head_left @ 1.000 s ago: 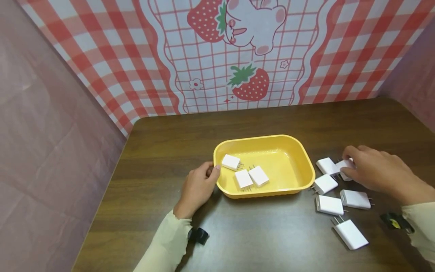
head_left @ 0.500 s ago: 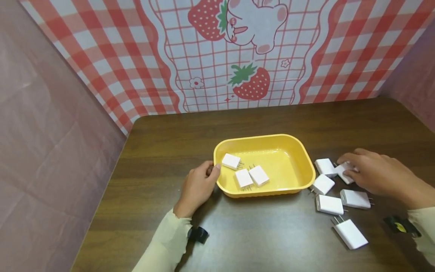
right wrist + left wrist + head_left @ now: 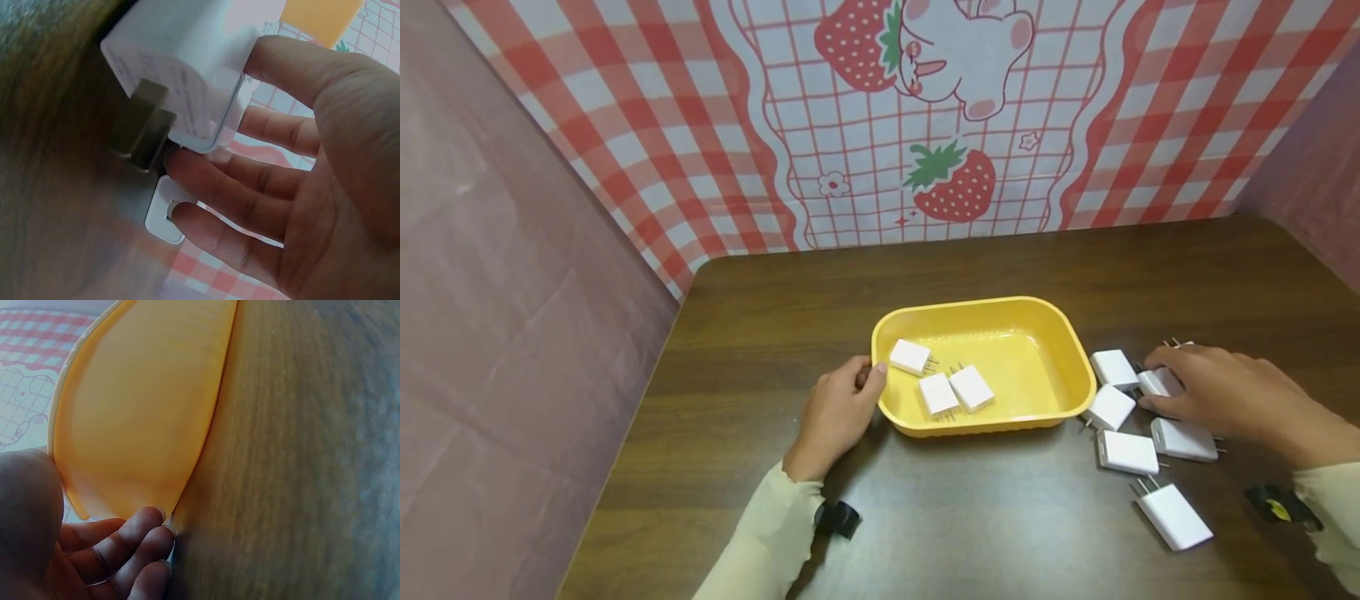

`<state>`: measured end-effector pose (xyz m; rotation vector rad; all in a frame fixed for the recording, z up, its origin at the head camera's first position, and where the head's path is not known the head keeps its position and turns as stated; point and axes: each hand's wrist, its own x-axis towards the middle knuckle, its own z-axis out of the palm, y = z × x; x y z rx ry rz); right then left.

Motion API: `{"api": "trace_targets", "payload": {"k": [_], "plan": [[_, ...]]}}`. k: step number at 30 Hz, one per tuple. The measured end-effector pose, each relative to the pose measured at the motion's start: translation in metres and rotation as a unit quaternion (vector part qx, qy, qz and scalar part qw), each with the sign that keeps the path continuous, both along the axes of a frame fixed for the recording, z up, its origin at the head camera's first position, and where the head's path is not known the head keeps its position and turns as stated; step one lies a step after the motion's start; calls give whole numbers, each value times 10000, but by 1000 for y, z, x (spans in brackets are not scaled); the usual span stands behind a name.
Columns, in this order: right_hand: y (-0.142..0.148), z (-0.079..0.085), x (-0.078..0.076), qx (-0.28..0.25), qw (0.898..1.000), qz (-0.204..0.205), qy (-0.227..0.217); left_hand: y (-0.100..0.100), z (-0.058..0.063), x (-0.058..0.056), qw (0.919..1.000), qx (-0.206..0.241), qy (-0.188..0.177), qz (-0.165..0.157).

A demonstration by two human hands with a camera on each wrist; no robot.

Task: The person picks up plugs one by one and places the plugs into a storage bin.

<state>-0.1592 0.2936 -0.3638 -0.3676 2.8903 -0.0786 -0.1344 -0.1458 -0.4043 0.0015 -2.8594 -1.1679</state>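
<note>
A yellow plastic basket [image 3: 985, 427] stands on the table with three white charger plugs inside, one of them a charger [image 3: 909, 357] near its left end. My left hand [image 3: 835, 417] grips that left end, thumb at the rim and fingers [image 3: 134, 540] low against the outer wall. To the right of the basket, my right hand [image 3: 1232, 396] pinches a white charger [image 3: 1159, 383] between thumb and fingers, low among other chargers. In the right wrist view a nearer charger [image 3: 181, 69] with two flat prongs partly covers it, and another charger [image 3: 164, 209] lies by the fingertips.
Around my right hand lie several loose chargers: a charger [image 3: 1112, 369] and a charger [image 3: 1109, 407] by the basket's right end, and a charger [image 3: 1175, 517] nearest me. A checked strawberry-print cloth [image 3: 955, 183] hangs behind the wooden table [image 3: 790, 300].
My right hand has shifted slightly towards me, and a charger's prongs now show behind it. Two chargers beside the basket have slid a little left. My left hand and the basket stay put.
</note>
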Motion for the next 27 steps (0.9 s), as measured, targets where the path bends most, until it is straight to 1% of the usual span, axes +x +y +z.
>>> {"api": "trace_targets", "payload": {"k": [4,7,12,14,18,22,25,27], "plan": [[0,-1,1,33,10000,-14,31,0,0,0,10000,-4,-10,5],[0,2,2,-4,9999,-81,124,0,0,0,10000,4,-24,7],[-1,9,4,-173,9987,-220,437,0,0,0,10000,-4,5,26],[-2,11,4,-265,9974,-238,633,0,0,0,10000,-11,20,38],[-6,12,6,-463,9926,-354,1061,0,1,0,10000,9,21,37],[-16,11,7,-809,9851,-486,1435,0,0,0,10000,13,53,26],[-25,13,7,-1065,9789,-481,1675,0,0,0,10000,5,82,10],[-32,16,6,-1142,9765,-417,1779,0,0,0,10000,0,94,2]]}}
